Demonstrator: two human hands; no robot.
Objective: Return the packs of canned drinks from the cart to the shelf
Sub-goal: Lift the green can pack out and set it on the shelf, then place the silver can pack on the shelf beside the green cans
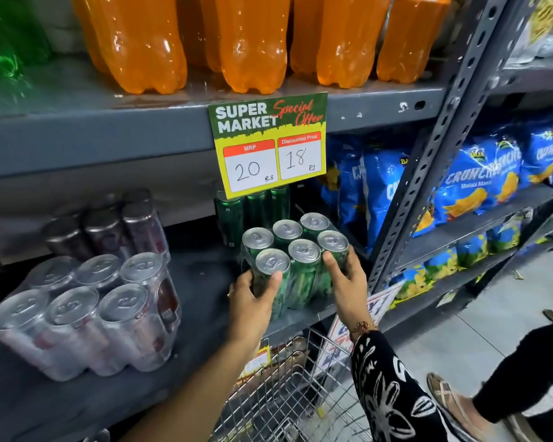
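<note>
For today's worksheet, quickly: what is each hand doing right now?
Left hand: closed on the green six-pack of cans, at its left side.
Right hand: closed on the same pack, at its right side.

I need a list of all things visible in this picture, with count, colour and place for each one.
green can pack: one, six cans, shelf front edge, held
green cans: several, behind that pack
red can packs: at least two, shelf left
orange bottles: several, upper shelf
price sign: one, green and yellow, on shelf edge
blue snack bags: many, right shelves
cart: one, wire, below the shelf
left hand: on pack's left side
right hand: on pack's right side
</note>
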